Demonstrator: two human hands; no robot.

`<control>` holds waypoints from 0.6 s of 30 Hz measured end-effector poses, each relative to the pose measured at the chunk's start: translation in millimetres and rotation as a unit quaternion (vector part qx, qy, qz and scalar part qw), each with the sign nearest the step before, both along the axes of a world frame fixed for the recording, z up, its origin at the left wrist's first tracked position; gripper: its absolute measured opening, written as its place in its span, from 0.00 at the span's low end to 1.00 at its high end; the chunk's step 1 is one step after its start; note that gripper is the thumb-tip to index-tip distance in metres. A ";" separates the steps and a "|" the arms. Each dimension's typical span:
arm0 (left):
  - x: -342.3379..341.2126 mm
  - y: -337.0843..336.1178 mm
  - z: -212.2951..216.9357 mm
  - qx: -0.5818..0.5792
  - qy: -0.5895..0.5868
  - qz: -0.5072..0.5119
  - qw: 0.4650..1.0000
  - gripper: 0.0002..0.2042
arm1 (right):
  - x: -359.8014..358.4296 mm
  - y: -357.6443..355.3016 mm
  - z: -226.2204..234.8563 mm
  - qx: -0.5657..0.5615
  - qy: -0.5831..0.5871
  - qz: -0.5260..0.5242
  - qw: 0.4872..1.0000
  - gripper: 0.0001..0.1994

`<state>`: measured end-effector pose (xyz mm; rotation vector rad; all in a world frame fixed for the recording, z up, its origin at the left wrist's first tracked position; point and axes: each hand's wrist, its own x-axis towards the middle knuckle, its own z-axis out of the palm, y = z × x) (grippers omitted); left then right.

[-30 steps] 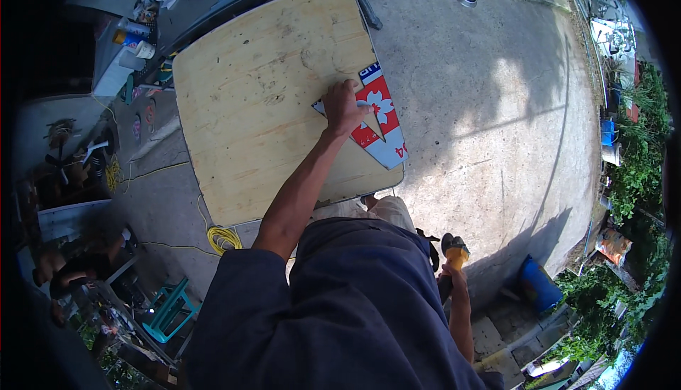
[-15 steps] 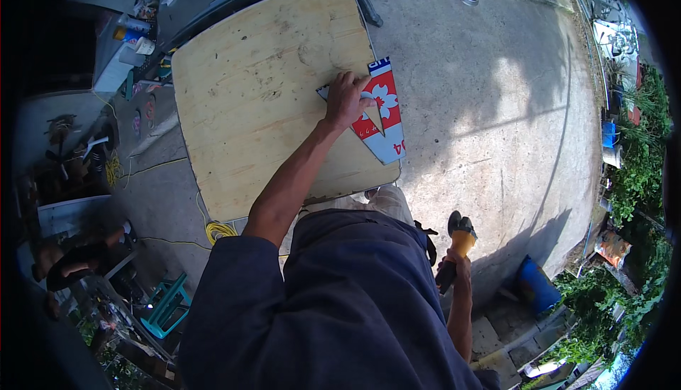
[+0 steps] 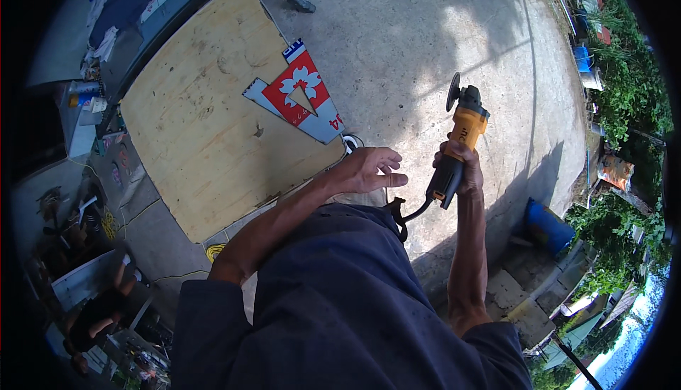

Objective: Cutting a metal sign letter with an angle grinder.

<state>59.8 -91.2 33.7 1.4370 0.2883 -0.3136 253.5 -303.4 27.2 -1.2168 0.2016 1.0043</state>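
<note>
My right hand (image 3: 462,167) is wrapped round the body of a yellow and black angle grinder (image 3: 464,131), its disc at the far end and its black cord trailing from the near end. Between the table and the grinder, my left hand (image 3: 372,170) hangs in the air, empty, with fingers apart. A red, white and blue printed sheet piece (image 3: 312,114) with a white flower and a triangular cutout lies at the right edge of the wooden tabletop (image 3: 206,120). Neither hand touches the sheet.
Concrete floor (image 3: 397,56) stretches right of the table. A blue barrel (image 3: 550,224) lies at the lower right near green plants (image 3: 631,198). Another person (image 3: 99,315) is at the lower left. A coiled yellow cord (image 3: 214,251) lies by the table's near corner.
My left hand has left the sheet piece and moved right and nearer to me. My right hand has raised the grinder forward. The view has turned, shifting the table leftward.
</note>
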 end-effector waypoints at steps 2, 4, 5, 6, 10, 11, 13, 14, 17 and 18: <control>18.8 -25.5 2.2 -0.028 0.028 -0.048 0.998 0.46 | 1.7 20.9 14.4 0.043 -0.011 -0.013 0.999 0.25; 36.4 -36.6 11.2 -0.088 0.021 -0.054 0.994 0.47 | 0.9 37.4 26.5 0.059 -0.019 -0.023 0.998 0.25; 43.6 -36.7 20.8 -0.175 0.073 -0.041 0.981 0.44 | -1.1 42.8 29.9 0.071 -0.026 -0.033 0.997 0.25; 47.5 -36.9 34.3 -0.180 0.063 -0.001 0.982 0.39 | -2.3 48.3 31.6 0.073 -0.026 -0.032 0.996 0.25; 44.3 -38.8 30.4 -0.070 0.009 0.057 0.996 0.32 | -7.6 61.6 34.4 0.123 -0.043 -0.006 0.991 0.26; 43.0 -38.1 33.0 -0.022 -0.007 0.083 0.996 0.31 | -7.3 62.2 36.8 0.128 -0.036 -0.004 0.991 0.27; 40.6 -37.6 34.2 0.009 -0.021 0.090 0.996 0.30 | -10.1 66.3 41.9 0.137 -0.028 0.001 0.990 0.28; 39.0 -37.2 35.0 0.038 -0.034 0.094 0.994 0.30 | -13.7 65.4 44.6 0.137 -0.021 0.007 0.990 0.28; 34.5 -36.8 27.9 0.098 -0.061 0.117 0.986 0.30 | -20.5 62.5 38.6 0.127 -0.031 0.004 0.991 0.29; 33.9 -35.4 29.2 0.147 -0.064 0.109 0.981 0.31 | -22.4 60.2 32.4 0.114 -0.048 -0.010 0.992 0.29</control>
